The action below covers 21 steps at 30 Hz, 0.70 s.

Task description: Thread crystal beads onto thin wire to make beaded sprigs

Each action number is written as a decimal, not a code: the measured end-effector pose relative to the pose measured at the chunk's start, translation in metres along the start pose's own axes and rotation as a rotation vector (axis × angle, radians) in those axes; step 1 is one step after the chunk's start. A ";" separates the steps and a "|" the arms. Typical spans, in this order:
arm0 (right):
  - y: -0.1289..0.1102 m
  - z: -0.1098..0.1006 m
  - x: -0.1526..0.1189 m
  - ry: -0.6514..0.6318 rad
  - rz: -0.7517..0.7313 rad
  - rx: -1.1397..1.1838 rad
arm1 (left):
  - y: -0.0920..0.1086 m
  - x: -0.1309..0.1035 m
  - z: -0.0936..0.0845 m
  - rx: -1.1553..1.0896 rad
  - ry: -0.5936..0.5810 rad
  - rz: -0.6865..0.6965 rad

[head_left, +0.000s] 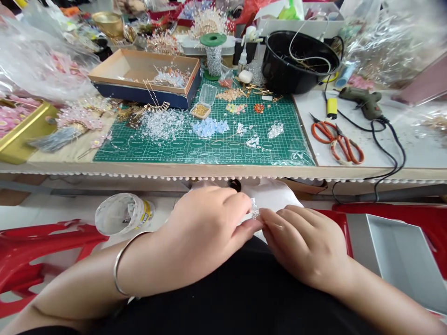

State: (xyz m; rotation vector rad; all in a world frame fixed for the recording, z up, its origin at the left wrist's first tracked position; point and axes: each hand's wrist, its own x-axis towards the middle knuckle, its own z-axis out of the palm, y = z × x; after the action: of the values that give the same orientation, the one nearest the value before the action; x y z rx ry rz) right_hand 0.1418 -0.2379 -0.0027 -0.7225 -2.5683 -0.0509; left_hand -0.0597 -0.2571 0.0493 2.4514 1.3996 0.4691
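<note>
Both hands meet in front of my body, below the table edge. Between them shows a small beaded piece (254, 211) with clear beads and a pale petal-like part. My left hand (213, 228), with a silver bangle on its wrist, pinches it between thumb and forefinger. My right hand (307, 242) has its fingers closed at the piece's other side, and a thin wire end sticks out by its forefinger. Much of the piece is hidden by the fingers. On the green cutting mat (139, 151) beyond lie blue petals (209, 127) and clear beads (162, 124).
Orange-handled scissors (337, 139), a glue gun (365, 102) with trailing cable and a yellow lighter (331, 108) lie at the right. Behind the mat stand an open box (145, 77) and a black bowl (300, 63). A white bucket (120, 214) and red stools flank me.
</note>
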 end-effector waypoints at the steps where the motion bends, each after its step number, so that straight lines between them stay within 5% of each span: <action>1: -0.001 0.000 -0.001 0.013 0.024 0.011 | -0.003 0.002 0.004 -0.051 -0.033 -0.023; 6: -0.007 -0.009 0.002 0.017 0.332 0.364 | -0.014 0.007 0.013 -0.322 -0.062 -0.040; 12: -0.002 -0.019 0.012 -0.368 0.981 1.326 | -0.019 0.004 0.021 -0.476 0.016 0.080; 15: 0.001 -0.017 0.012 -0.419 1.078 1.655 | -0.021 0.003 0.021 -0.481 0.017 0.132; 21: -0.002 -0.012 0.010 -0.360 0.992 1.650 | -0.021 0.002 0.016 -0.344 -0.029 0.162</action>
State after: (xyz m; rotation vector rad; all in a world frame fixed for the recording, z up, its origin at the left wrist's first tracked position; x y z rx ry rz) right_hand 0.1384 -0.2371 0.0125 -1.0721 -1.2995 2.2117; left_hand -0.0687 -0.2467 0.0272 2.2844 1.0143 0.6478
